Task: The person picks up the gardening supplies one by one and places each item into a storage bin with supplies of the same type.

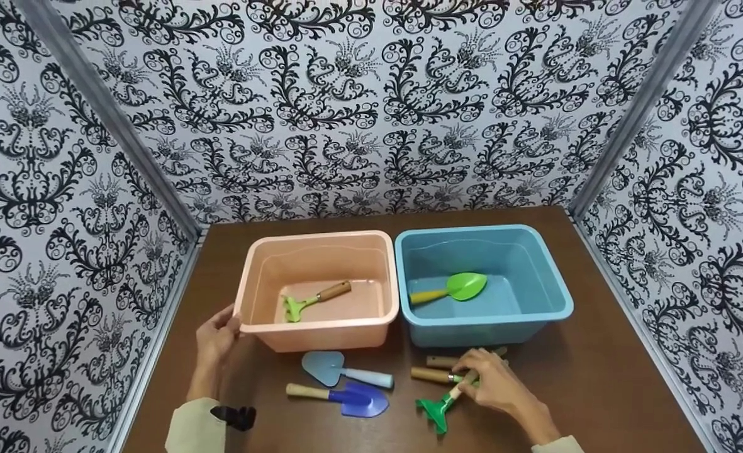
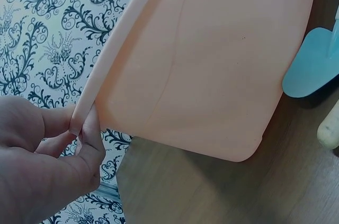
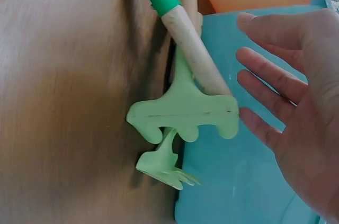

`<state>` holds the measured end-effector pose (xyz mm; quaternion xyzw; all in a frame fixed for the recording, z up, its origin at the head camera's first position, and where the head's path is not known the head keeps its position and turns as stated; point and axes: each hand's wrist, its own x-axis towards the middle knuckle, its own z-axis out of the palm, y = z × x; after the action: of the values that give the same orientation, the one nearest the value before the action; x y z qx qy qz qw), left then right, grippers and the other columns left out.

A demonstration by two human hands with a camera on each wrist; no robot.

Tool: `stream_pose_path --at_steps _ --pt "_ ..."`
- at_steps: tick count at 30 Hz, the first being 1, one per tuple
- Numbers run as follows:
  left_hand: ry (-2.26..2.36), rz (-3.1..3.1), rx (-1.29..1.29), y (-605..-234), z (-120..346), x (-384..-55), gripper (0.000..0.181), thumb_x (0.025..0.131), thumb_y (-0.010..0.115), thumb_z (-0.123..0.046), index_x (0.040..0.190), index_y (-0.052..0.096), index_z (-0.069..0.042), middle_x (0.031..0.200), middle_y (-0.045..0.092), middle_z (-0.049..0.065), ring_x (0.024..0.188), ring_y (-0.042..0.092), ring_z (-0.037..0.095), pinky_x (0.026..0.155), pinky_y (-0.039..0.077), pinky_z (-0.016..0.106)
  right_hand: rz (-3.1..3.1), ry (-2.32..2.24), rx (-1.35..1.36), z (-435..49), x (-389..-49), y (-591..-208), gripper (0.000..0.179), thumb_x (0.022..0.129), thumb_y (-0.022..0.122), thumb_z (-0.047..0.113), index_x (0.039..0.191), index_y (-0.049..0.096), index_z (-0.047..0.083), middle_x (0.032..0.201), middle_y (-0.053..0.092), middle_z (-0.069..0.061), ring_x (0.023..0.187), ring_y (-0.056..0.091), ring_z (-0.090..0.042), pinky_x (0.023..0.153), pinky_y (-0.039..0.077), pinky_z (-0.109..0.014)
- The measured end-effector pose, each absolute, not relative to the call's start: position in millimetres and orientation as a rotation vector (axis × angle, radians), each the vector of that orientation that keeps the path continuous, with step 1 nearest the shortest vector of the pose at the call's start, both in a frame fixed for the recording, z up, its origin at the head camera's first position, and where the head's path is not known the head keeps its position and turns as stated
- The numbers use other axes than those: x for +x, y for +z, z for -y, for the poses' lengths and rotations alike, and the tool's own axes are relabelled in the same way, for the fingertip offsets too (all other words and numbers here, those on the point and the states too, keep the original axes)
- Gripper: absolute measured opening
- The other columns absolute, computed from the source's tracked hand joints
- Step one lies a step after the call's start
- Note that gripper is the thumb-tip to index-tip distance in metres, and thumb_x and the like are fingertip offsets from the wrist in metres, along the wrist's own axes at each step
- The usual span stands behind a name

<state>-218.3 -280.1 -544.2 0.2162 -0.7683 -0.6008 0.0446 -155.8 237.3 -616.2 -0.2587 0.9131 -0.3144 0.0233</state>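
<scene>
At the near left corner of the peach basin (image 1: 318,328), my left hand (image 1: 217,336) pinches the rim between thumb and fingers; the left wrist view shows this grip closely. My right hand (image 1: 494,384) is over a dark green hand rake (image 1: 435,412) in front of the blue basin. In the right wrist view its fingers are spread and loosely bent beside that rake's pale wooden handle (image 3: 193,49), not wrapped round it. Beneath the handle lie a light green rake (image 3: 183,113) and another light green rake (image 3: 164,163), partly hidden by the hand in the head view.
Inside the peach basin lies a green rake (image 1: 302,304) with a wooden handle. The blue basin (image 1: 484,319) beside it holds a green trowel (image 1: 467,286). A light blue trowel (image 1: 324,367) and a dark blue trowel (image 1: 363,400) lie on the brown table (image 1: 604,377). Patterned walls enclose it.
</scene>
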Motion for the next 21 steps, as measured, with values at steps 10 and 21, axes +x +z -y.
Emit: stream_pose_path --at_steps 10,21 --pt "-1.775 2.390 0.681 -543.9 280.5 -218.6 0.044 0.102 0.055 -0.014 0.141 0.052 0.006 0.132 0.059 0.031 0.070 0.058 -0.006 0.066 0.054 0.015 -2.813 -0.814 -0.738 -236.4 -161.2 -621.1 0.022 0.081 0.081 0.010 0.102 0.074 0.013 0.100 0.066 -0.001 0.091 0.057 -0.025 0.083 0.047 -0.057" --pt "-1.876 2.349 0.709 -544.7 280.6 -218.5 0.046 0.103 0.053 -0.013 0.144 0.048 0.005 0.136 0.054 0.033 0.072 0.059 -0.005 0.066 0.053 0.013 -2.755 -0.672 -0.669 -232.9 -159.9 -624.9 0.028 0.078 0.083 0.004 0.103 0.076 0.015 0.105 0.065 -0.004 0.103 0.057 -0.033 0.095 0.043 -0.071"
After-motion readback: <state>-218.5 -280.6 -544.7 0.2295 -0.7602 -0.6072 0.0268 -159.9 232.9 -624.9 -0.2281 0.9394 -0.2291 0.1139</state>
